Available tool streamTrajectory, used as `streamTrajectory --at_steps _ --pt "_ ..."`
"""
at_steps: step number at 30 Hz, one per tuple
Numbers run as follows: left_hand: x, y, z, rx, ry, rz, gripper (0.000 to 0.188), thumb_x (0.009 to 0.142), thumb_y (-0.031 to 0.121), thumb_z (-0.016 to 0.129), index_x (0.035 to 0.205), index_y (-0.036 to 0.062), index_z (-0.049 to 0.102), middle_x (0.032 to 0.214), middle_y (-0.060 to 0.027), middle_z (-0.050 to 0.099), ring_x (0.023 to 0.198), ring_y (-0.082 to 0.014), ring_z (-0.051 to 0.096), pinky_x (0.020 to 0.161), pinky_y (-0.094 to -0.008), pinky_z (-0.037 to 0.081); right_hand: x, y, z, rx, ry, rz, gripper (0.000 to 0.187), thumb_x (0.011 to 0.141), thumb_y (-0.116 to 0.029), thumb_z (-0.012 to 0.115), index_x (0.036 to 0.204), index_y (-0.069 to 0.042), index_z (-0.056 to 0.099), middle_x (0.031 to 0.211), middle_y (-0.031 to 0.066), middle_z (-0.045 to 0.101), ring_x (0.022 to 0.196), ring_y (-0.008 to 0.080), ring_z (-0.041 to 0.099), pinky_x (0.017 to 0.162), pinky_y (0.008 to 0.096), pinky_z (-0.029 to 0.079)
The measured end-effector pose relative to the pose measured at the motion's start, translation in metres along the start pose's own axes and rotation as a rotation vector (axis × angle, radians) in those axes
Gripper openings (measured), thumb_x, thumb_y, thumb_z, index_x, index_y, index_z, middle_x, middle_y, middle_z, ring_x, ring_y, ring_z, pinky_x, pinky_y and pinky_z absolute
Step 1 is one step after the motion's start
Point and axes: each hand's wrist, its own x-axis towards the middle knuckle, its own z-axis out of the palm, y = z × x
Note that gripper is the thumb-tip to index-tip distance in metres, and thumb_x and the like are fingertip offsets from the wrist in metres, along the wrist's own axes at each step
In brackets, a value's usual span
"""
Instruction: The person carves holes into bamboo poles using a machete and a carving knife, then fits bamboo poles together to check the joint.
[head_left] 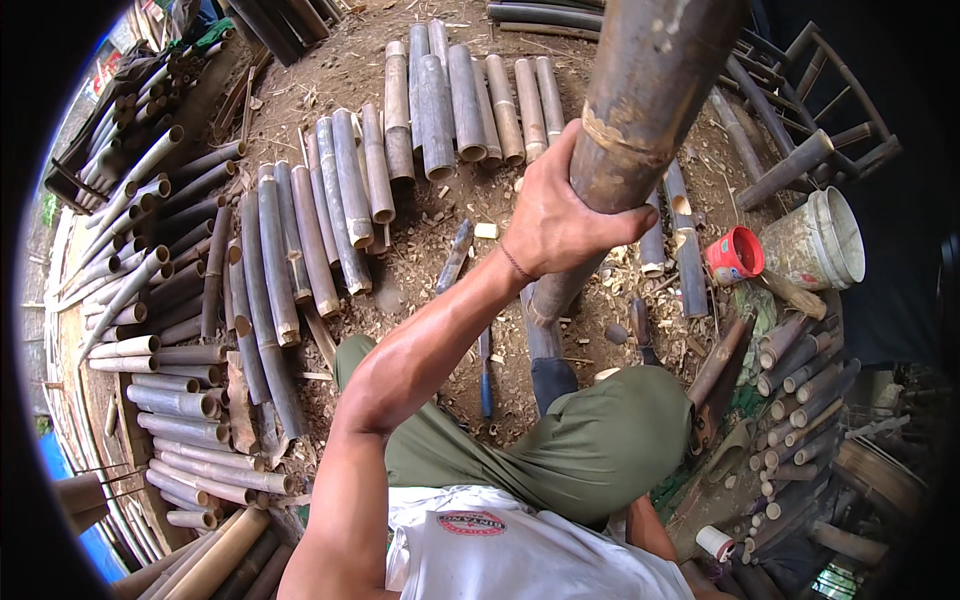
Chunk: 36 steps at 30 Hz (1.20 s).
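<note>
Head view: left hand (553, 215) is clenching 1 upright bamboo pole (640, 100), its long axis rising steeply toward the camera; right hand is sitting out of frame.

Red oval shirt label (471, 523), bottom centre.

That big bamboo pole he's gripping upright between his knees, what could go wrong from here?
1. Only the left hand shows a grip on the tall bamboo pole; the right hand is out of view. If that grip slips, the pole could tip toward the white bucket and red cup.
2. A blue-handled tool lies by the pole's foot, near his legs, and might be stepped on.
</note>
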Motion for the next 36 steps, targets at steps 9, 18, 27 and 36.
streamTrajectory --at_steps 9,18,27,36 --pt "-0.020 0.001 0.036 -0.025 -0.070 0.196 0.075 0.059 0.026 0.083 0.123 0.0034 0.053 0.101 -0.0168 0.069 0.093 -0.0277 0.070 0.085 -0.0390 0.057 -0.051 -0.085 -0.098 0.267 0.163 -0.176 0.086 0.086 -0.045 0.061 0.148 0.003 0.027 0.147 0.0252 0.035 0.133 0.0329 0.035 0.112 0.0415 0.028" --pt "-0.037 -0.005 0.033 -0.015 -0.374 0.224 0.077 0.058 0.024 0.085 0.124 0.0030 0.053 0.109 -0.0188 0.066 0.101 -0.0341 0.066 0.087 -0.0405 0.053 -0.204 -0.272 -0.354 0.418 0.684 -0.775 0.088 0.083 -0.041 0.064 0.147 0.005 0.026 0.144 0.0235 0.037 0.127 0.0277 0.042 0.108 0.0384 0.034" --pt "-0.029 -0.006 0.031 -0.061 -0.482 0.219 0.074 0.058 0.023 0.082 0.123 0.0027 0.052 0.105 -0.0205 0.067 0.099 -0.0354 0.067 0.086 -0.0412 0.053 -0.367 -0.347 -0.451 -0.309 0.788 -0.803 0.098 0.076 -0.038 0.072 0.148 0.007 0.024 0.144 0.0221 0.039 0.129 0.0262 0.043 0.109 0.0377 0.033" --pt "-0.030 -0.019 0.037 -0.147 -0.487 0.255 0.070 0.059 0.022 0.080 0.121 0.0036 0.052 0.098 -0.0216 0.066 0.096 -0.0388 0.065 0.084 -0.0440 0.052 -0.391 -0.408 -0.421 0.344 1.104 -0.942 0.084 0.085 -0.049 0.058 0.140 0.010 0.036 0.135 0.0247 0.048 0.115 0.0262 0.054 0.102 0.0370 0.041"
